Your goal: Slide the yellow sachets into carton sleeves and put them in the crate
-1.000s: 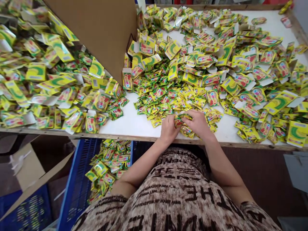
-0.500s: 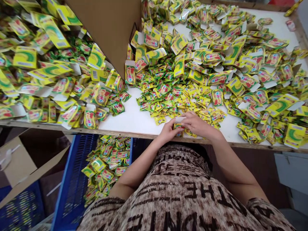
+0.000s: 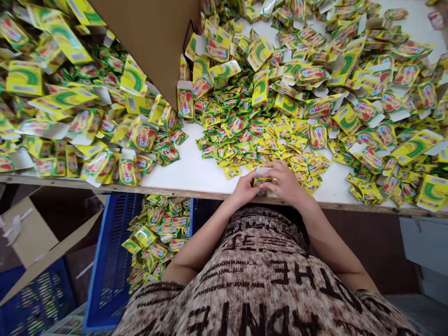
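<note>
Left hand (image 3: 246,188) and right hand (image 3: 287,184) together, both clamped on a small box (image 3: 259,179), at the near edge of the table (image 3: 206,177), little packets (image 3: 241,140) heaped just beyond!

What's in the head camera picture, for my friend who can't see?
A person's left hand and right hand hold a small box at a white table. Little packets and yellow-green boxes lie heaped around; a blue crate stands below, to the left.

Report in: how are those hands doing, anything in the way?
Left hand holding small yellow-green cardboard box, white flap up. Right hand also on it. Shiny yellow-green sachets heaped just beyond; nothing visibly blocking either hand.
</note>
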Tool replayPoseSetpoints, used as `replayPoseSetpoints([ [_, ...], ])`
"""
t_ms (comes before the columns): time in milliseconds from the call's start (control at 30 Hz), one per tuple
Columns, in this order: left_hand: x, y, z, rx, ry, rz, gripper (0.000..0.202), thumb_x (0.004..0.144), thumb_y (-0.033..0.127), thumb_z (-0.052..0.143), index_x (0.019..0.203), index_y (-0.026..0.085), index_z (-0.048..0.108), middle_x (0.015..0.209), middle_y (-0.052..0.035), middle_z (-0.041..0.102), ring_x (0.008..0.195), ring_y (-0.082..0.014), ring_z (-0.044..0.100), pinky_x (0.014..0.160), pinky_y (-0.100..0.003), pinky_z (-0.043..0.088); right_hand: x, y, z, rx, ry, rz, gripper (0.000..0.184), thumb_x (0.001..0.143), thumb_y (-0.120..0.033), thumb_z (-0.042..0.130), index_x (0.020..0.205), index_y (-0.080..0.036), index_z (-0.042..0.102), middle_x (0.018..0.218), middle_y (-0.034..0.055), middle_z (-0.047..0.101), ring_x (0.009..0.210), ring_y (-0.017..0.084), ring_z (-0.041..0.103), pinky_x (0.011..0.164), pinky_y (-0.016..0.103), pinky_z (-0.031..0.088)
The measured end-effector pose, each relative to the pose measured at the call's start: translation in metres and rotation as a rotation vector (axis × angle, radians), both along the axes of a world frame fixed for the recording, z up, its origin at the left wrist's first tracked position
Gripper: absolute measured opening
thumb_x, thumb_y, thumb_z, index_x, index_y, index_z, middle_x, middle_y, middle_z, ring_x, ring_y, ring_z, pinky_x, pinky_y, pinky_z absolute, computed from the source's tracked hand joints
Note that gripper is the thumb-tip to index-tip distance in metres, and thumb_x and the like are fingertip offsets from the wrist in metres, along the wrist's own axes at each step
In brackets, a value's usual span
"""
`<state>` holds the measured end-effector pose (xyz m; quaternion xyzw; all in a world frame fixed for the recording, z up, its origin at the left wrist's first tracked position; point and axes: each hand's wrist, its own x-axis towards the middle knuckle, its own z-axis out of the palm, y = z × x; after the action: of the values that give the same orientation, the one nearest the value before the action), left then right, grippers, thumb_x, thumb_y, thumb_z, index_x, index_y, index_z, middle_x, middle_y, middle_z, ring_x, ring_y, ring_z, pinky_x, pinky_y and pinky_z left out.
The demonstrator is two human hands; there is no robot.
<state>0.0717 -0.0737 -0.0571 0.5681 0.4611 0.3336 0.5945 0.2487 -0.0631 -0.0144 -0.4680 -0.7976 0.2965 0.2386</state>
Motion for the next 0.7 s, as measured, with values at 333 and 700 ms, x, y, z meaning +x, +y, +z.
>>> replayPoseSetpoints([
  [333,-0.004,-0.001,0.005,-0.095,-0.134,0.003,0.045,0.082,0.050,0.066,0.112,0.017,0.068,0.113,-0.0064,0.072,0.110,-0.0246,0.061,0.100,-0.036,0.046,0.006,-0.005,0.007,-0.226,0.372,-0.245,0.023,0.090,-0.035,0.062,0.108,-0.027,0.073,0.108,0.0070,0.067,0.098,0.022,0.060,0.086,0.040,0.050],
  [700,-0.020,0.011,0.025,-0.224,-0.299,-0.034,0.042,0.077,0.036,0.076,0.115,0.020,0.071,0.114,-0.0077,0.074,0.106,-0.0214,0.067,0.101,-0.036,0.048,-0.005,-0.010,-0.002,-0.623,0.543,-0.384,0.024,0.077,-0.037,0.072,0.092,-0.019,0.077,0.069,-0.0014,0.063,0.047,0.008,0.047,0.041,0.022,0.040],
])
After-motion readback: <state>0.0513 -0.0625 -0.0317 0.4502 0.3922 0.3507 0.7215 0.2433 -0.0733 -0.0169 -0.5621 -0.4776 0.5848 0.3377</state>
